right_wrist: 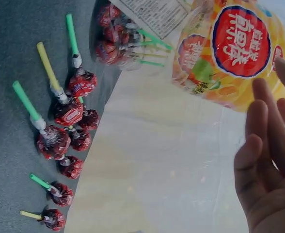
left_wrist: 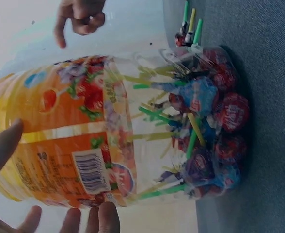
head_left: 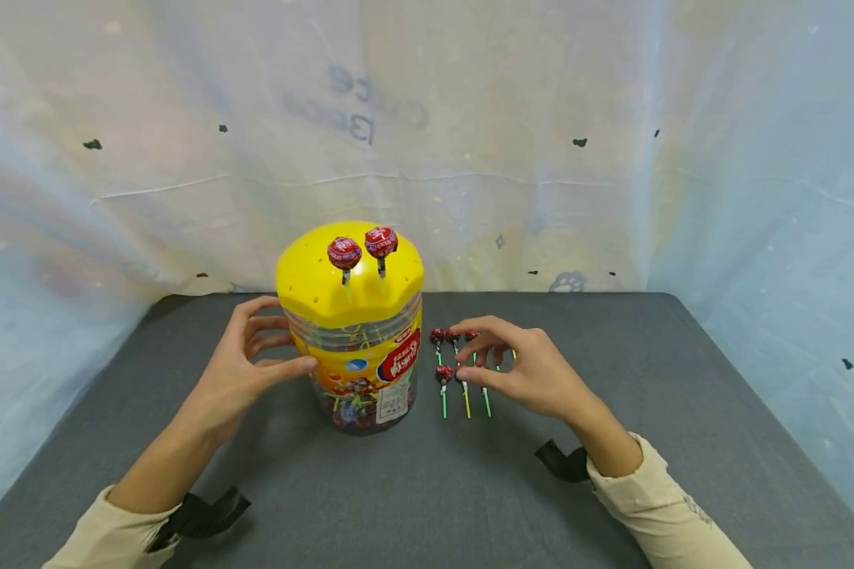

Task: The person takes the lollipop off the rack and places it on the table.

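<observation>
**Head view: jar steadied, loose lollipops under right hand**

Head view showed a clear plastic jar (head_left: 359, 371) with a yellow lid (head_left: 349, 276) standing upright on the grey table (head_left: 683, 379), near its middle. Two red-wrapped lollipops (head_left: 361, 246) stood upright in holes in the lid. The jar held more wrapped lollipops in its lower part, as the left wrist view confirmed.

The left hand (head_left: 245, 367) was beside the jar on its left, fingers spread and lightly bent, thumb tip touching the jar wall below the lid. The left wrist view showed the fingers standing apart around the wall rather than clamped on it; a firm grip was not seen.

The right hand (head_left: 523, 367) hovered low over a row of loose lollipops (head_left: 455, 371) lying on the table just right of the jar. Its fingers were relaxed and part-curled, thumb tip by a lollipop head. Whether it touched could not be told; nothing was held.

The right wrist view showed the loose lollipops (right_wrist: 65, 131) lying close together, heads clustered.
</observation>
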`<state>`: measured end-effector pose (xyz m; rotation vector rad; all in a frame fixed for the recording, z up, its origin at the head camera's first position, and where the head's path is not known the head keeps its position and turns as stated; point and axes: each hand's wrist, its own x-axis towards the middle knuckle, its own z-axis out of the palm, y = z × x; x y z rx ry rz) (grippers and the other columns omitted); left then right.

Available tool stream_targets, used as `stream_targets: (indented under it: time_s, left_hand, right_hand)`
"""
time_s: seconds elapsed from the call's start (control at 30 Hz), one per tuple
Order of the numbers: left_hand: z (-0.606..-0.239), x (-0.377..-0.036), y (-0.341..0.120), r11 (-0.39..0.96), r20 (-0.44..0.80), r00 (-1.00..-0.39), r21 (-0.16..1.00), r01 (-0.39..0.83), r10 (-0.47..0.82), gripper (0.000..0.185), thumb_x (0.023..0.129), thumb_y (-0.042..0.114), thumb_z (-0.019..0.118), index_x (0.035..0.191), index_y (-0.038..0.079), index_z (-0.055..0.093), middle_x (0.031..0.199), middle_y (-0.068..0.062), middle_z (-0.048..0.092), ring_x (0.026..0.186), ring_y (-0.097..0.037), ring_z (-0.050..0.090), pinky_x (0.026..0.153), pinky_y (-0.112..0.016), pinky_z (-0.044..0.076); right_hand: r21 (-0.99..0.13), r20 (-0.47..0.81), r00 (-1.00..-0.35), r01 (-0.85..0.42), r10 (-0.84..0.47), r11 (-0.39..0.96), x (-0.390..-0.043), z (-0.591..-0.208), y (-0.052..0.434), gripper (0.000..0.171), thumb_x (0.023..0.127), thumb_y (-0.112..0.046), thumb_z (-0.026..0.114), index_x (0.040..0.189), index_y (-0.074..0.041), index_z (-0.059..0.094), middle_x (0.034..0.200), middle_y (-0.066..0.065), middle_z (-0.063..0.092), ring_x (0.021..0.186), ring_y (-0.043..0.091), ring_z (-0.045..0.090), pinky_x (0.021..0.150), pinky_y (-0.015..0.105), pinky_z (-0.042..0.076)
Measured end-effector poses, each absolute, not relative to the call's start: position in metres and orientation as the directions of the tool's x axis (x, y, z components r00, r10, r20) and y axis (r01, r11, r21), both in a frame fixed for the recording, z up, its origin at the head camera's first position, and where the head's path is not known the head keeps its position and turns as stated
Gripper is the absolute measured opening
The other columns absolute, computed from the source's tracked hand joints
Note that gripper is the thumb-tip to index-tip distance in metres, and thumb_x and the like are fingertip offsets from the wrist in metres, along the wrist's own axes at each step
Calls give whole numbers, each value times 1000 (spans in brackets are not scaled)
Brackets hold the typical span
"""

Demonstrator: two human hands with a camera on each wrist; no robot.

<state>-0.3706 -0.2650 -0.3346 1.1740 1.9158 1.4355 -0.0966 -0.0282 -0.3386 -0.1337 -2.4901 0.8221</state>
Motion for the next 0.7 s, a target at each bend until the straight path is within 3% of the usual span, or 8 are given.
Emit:
stream_targets:
  time_s: [0.17, 0.43, 0.7]
  left_hand:
    - [-339, -374, -263, 5, 201, -499, 925, 380, 843, 83, 88, 16, 77, 150, 27, 24, 144, -4, 35, 128, -17, 39, 88, -16, 51]
    - [-340, -374, -263, -77, 258, -465, 925, 373, 847, 85, 87, 6, 76, 151, 27, 24, 148, -2, 33, 130, -13, 39, 89, -16, 52]
    - [-344, -368, -260, -33, 225, -481, 926, 376, 847, 92, 87, 12, 78, 153, 29, 17, 153, -9, 28, 137, -24, 37, 90, -13, 50]
  right_hand:
    - [-564, 501, -828, -90, 254, 821, -97, -334, -31, 45, 84, -25, 81, 126, -29, 65, 99, -13, 75, 83, 0, 63, 68, 24, 47]
    - [-495, 603, -759, -115, 246, 861, -112, -314, -39, 43, 83, -21, 81, 124, -22, 68, 98, -7, 76, 77, 3, 60, 64, 25, 49]
    - [-388, 695, -696, -151, 182, 909, -133, -279, -50, 55, 83, -19, 82, 133, -19, 59, 97, -4, 77, 78, 5, 61, 68, 28, 48]
